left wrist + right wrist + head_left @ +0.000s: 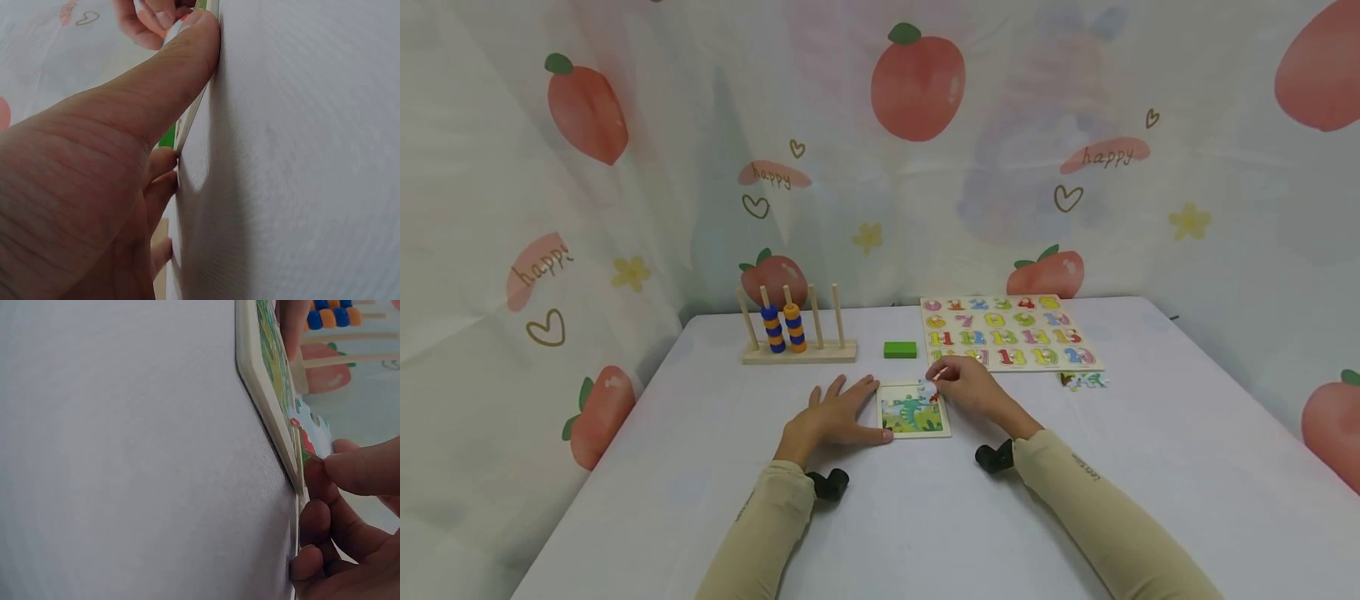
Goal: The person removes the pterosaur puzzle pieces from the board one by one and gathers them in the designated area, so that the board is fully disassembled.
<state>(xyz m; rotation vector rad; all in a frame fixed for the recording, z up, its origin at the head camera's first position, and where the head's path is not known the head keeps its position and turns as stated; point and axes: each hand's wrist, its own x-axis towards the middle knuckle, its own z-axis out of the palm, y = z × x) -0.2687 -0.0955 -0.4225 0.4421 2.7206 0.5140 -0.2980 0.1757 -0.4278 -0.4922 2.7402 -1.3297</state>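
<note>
A small dinosaur jigsaw puzzle (913, 415) in a pale wooden frame lies flat on the white table in the head view. My left hand (835, 417) is spread at its left side, the thumb on the lower left corner and the index fingertip at the upper left one. Over the puzzle's upper right corner, my right hand (972, 388) pinches a jigsaw piece (307, 439) between thumb and index finger. That piece, pale blue with some red and green, stands tilted up from the frame in the right wrist view.
Behind the puzzle lies a green block (899, 350). A wooden bead rack (800, 357) with blue and orange rings stands to the back left. At the back right is a number board (1015, 367), with several loose jigsaw pieces (1086, 381) near its front edge.
</note>
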